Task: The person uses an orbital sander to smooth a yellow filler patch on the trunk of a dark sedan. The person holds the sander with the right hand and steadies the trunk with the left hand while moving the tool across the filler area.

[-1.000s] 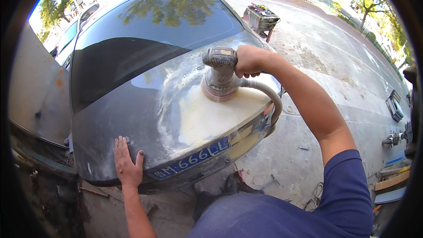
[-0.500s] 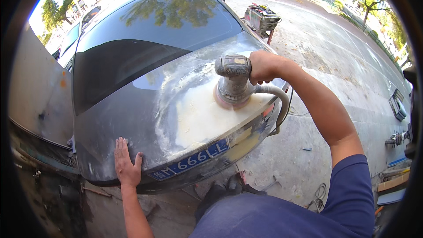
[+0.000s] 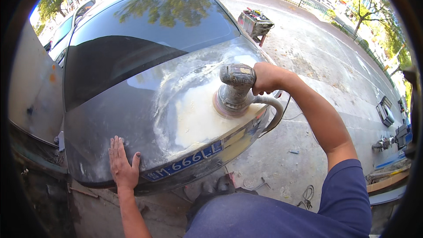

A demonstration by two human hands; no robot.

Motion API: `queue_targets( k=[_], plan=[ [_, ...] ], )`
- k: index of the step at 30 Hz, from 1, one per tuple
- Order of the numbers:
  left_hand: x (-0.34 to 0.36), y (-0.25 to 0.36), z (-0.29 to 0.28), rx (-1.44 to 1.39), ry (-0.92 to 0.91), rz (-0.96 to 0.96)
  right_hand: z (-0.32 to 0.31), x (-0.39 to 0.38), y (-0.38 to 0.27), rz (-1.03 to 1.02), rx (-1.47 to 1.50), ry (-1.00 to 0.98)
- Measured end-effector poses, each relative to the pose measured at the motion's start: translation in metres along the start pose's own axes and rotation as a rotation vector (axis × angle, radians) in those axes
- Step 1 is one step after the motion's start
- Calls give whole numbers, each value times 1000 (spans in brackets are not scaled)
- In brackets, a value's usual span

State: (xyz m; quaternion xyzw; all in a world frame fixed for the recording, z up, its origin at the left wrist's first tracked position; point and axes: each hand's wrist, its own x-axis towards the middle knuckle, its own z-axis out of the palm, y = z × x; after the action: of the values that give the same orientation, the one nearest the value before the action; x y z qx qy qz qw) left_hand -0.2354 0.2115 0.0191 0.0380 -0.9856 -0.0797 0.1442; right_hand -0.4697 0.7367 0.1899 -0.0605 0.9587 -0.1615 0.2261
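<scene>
With my right hand (image 3: 269, 78) I grip the handle of a dusty grey power sander (image 3: 235, 89). Its round pad sits on a patch of cream-coloured filler (image 3: 198, 117) at the right rear of a dark car's trunk lid (image 3: 105, 123). A ribbed hose (image 3: 277, 110) curves from the sander down over the bumper. My left hand (image 3: 123, 164) lies flat on the lid's left rear edge, fingers outstretched and thumb apart, holding nothing. Between the hands, below the filler, is a blue licence plate (image 3: 183, 161). Whitish dust rings the patch.
A toolbox-like case (image 3: 255, 22) with tools on top stands on a stand beyond the car's right side. A wall panel (image 3: 37, 88) rises close at left. Cables (image 3: 307, 197) and tools lie on the concrete floor, with more equipment (image 3: 385, 112) at far right.
The sander has shifted slightly right and down in the picture with my right hand on it. The whole view has shifted a little; my left hand stays flat on the lid.
</scene>
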Motion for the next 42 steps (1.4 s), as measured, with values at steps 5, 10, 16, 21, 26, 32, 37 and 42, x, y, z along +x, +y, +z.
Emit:
queue_targets(
  k=[5,10,16,21,26,32,37,42],
  plan=[
    [-1,-1,-1,16,7,14,-8,39,-19,61,75,85],
    [0,-1,0,0,-14,-7,3,4,-15,47,57,4],
    [0,3,-4,-17,-8,-6,4,1,-22,31,9,2],
    [1,4,-7,-2,-20,13,-3,30,-30,105,112,110],
    [0,3,-6,-17,-30,10,7,-14,-12,98,96,32],
    [0,-1,-2,-10,-22,26,-2,1,-4,81,66,32],
    [0,-3,-1,25,-27,25,-14,52,7,113,198,145],
    [-1,0,0,41,-10,11,-15,13,38,125,129,86]
  ],
)
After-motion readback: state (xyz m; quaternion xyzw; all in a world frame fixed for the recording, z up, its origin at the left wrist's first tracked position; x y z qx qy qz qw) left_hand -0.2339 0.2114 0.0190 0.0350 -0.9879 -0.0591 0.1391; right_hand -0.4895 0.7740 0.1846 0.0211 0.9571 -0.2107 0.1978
